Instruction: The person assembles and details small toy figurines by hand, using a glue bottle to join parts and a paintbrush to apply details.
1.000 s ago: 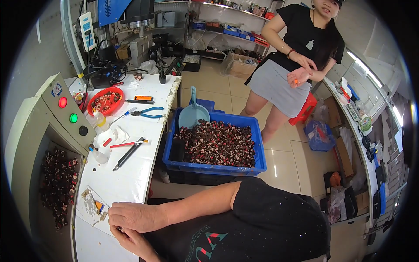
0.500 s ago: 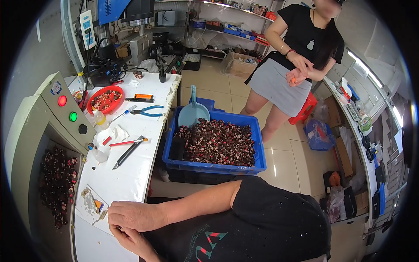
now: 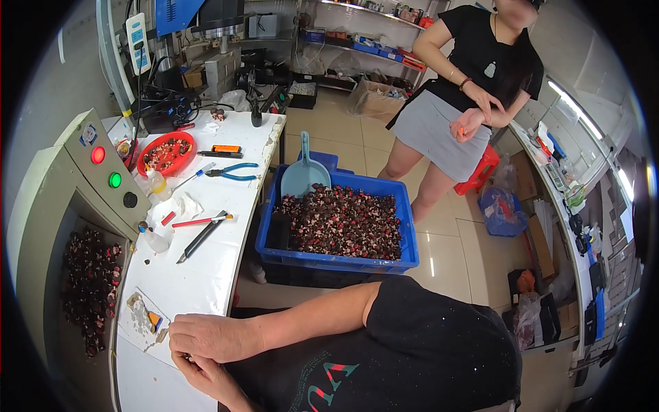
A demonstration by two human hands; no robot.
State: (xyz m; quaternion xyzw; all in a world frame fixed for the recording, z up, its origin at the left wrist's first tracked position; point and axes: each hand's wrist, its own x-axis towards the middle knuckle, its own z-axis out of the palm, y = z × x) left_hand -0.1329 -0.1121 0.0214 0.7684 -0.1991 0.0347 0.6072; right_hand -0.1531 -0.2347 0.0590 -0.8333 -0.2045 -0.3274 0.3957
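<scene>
Both my hands are together over the near edge of the white table (image 3: pixel 199 288), at the lower left. My right hand (image 3: pixel 214 338) is curled over my left hand (image 3: pixel 211 382), its fingers bent downward. Between them a small dark piece (image 3: pixel 188 358) shows only in part; the fingers hide the rest. My left hand's fingers are closed around it, while the right fingertips are hidden. Just beyond the hands lies a stained flat sheet (image 3: pixel 141 317) with a small orange-and-dark piece on it.
A grey machine (image 3: pixel 103 158) with lit buttons stands at left, many brown-and-pink pieces (image 3: pixel 89 295) in its opening. Pliers (image 3: pixel 232 173), a cutter knife (image 3: pixel 200 240), bottles and a red plate (image 3: pixel 184 163) lie on the table. Beside it are a blue crate (image 3: pixel 343 264) and a standing person (image 3: pixel 480 75).
My hands have hardly moved, still gripping together. The standing person's hands have shifted slightly to the right, one palm turned more open with an orange bit in it.
</scene>
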